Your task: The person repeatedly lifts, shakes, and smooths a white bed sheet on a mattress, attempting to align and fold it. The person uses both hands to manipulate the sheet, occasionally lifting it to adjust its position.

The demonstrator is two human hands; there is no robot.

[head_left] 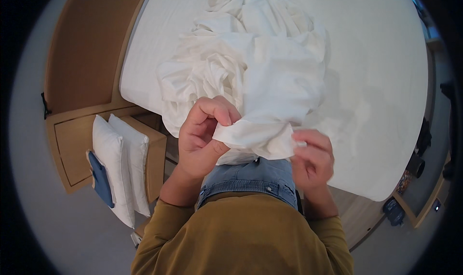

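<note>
Cloth (pixel 284 77) heaps across the mattress (pixel 376 89), pillows (pixel 115 161) standing left.

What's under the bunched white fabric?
The white fabric lies on the white mattress, which shows around it; left hand and right hand hold its near edge. Anything directly beneath is covered.

The bed (pixel 376 106) and brown panel (pixel 94 48) run past the top edge. White cloth (pixel 284 72) and shirt (pixel 251 236) partly hide the jeans (pixel 246 184). The fingers (pixel 312 139) of the right hand (pixel 313 164) look blurred. Dark objects (pixel 415 165) near the right rim are too dim to tell.
</note>
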